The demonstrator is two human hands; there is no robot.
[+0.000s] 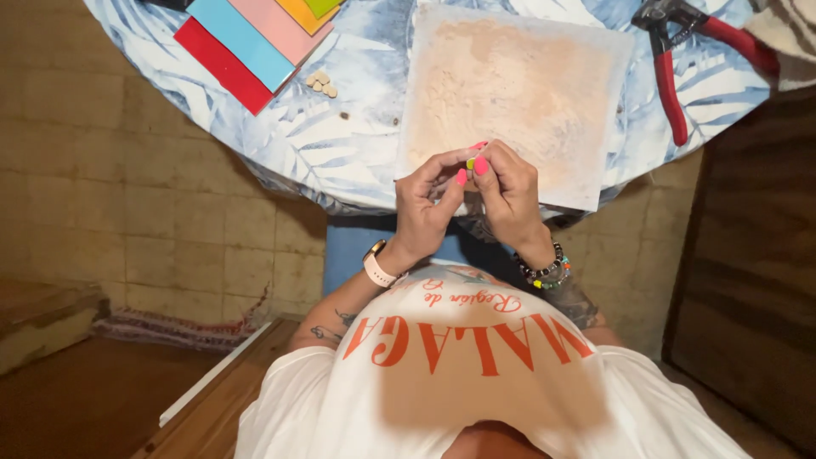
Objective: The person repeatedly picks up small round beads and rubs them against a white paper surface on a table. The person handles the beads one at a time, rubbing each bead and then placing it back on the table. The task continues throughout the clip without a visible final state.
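The square board (518,85) lies at the near edge of the table (357,144), and its near right corner seems to hang past that edge; a nudge from a wrist could likely tip it off. The small yellow-green piece (470,161) is held in the air above the board's near edge, and a slip of the fingers would probably send it to the lap or the floor, where it would be hard to find.

The table is round, under a soft cloth printed with blue and white leaves. The board is flat and pale, with a dusty, sandy beige face. At the far left edge lie 5 smooth flat coloured sheets (246,42), red, blue, pink, orange and green. Red-handled nippers (671,85) rest at the far right edge. The left hand (421,208) and right hand (510,195) have fingers pinched together on the yellow-green piece. A few rounded beige bits (321,82) sit beside the sheets.
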